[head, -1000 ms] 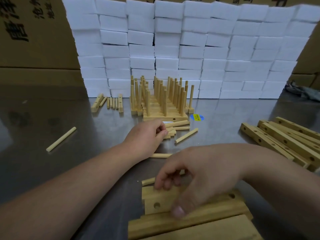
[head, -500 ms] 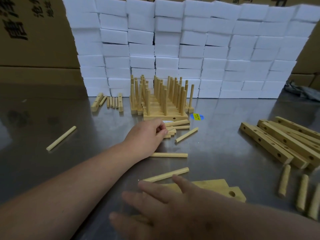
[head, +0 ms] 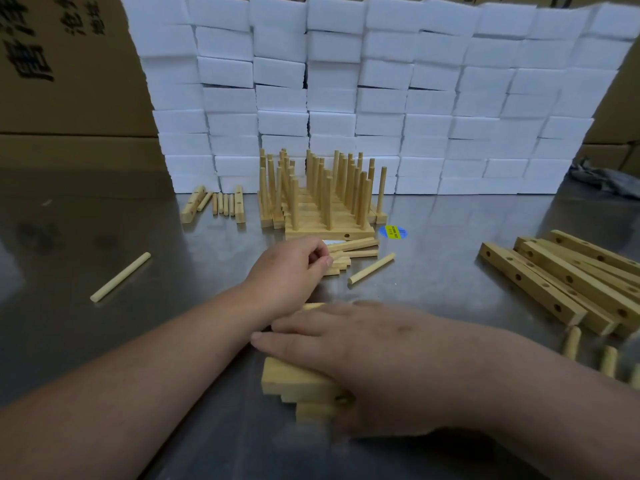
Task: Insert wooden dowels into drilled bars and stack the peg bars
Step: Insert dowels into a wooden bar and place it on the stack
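Observation:
My left hand (head: 289, 268) rests at a small heap of loose dowels (head: 353, 249) in the middle of the steel table, its fingertips curled onto them. Nearer to me, my right hand (head: 363, 351) lies motion-blurred over a few short drilled bars (head: 294, 379), fingers stretched out to the left; its thumb is hidden. Behind the heap stands the stack of peg bars (head: 329, 216) with several upright dowels. A pile of long drilled bars (head: 571, 282) lies at the right.
Single dowels lie at the left (head: 119, 277) and beside the heap (head: 370, 268); more dowels (head: 571, 342) sit at the right edge. Short bars and dowels (head: 214, 204) rest at the back left. A white foam block wall (head: 346, 98) and cardboard boxes (head: 52, 81) close the back.
My right hand has swung forward and left over the short bars, covering the two loose dowels that lay near them. My left hand has stayed at the dowel heap.

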Tool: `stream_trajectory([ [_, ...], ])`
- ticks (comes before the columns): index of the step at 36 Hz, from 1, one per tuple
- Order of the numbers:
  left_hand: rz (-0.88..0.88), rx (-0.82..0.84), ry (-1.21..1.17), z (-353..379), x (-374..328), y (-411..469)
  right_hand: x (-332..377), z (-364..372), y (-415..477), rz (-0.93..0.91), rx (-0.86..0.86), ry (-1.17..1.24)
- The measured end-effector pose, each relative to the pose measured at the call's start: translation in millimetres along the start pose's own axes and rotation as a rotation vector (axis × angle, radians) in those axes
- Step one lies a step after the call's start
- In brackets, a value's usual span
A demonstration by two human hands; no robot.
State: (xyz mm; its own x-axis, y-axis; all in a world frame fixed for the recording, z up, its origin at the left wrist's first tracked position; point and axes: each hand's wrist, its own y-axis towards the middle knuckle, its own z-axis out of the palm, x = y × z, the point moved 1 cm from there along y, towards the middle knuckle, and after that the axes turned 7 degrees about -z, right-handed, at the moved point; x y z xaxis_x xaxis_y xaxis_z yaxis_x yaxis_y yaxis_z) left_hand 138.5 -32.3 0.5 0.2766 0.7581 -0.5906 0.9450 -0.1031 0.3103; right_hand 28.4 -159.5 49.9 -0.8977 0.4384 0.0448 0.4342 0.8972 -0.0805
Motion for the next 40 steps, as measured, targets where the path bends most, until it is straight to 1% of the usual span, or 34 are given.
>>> stream_trajectory([
  [6, -0.046, -0.001, -0.092, -2.9, -0.1, 2.2, -9.4, -2.1, 0.0, 0.017, -0.020, -0.022],
  [11, -0.074, -0.006, -0.182, -2.0, 0.6, 6.2, -16.2, -11.9, -4.8, 0.156, 0.026, 0.047],
  [13, -0.094, -0.025, -0.199, -1.2, 1.8, 7.6, -18.4, -17.2, -7.3, 0.199, 0.007, 0.025],
  [16, -0.090, -0.041, -0.226, -1.7, 3.4, 6.5, -19.9, -23.9, -10.1, 0.243, 0.032, -0.003],
  [20, -0.069, -0.073, -0.211, -2.8, 2.6, 3.9, -19.7, -24.9, -8.5, 0.256, 0.043, 0.060],
  [26, -0.070, -0.116, -0.228, -4.7, -1.9, 2.5, -23.3, -22.5, -7.7, 0.303, -0.082, 0.090],
  [31, -0.148, -0.183, -0.322, -11.2, -11.5, 6.7, -29.7, -16.6, -5.4, 0.328, -0.210, 0.057],
  [34, -0.187, -0.229, -0.455, -19.4, -19.5, 9.7, -35.7, -12.4, -4.9, 0.343, -0.256, 0.041],
  [37, -0.225, -0.221, -0.553, -28.8, -27.6, 11.8, -41.3, -9.8, -4.1, 0.332, -0.293, 0.019],
  [40, -0.203, -0.186, -0.595, -37.0, -37.0, 11.5, -46.1, -10.2, -3.7, 0.329, -0.375, 0.036],
])
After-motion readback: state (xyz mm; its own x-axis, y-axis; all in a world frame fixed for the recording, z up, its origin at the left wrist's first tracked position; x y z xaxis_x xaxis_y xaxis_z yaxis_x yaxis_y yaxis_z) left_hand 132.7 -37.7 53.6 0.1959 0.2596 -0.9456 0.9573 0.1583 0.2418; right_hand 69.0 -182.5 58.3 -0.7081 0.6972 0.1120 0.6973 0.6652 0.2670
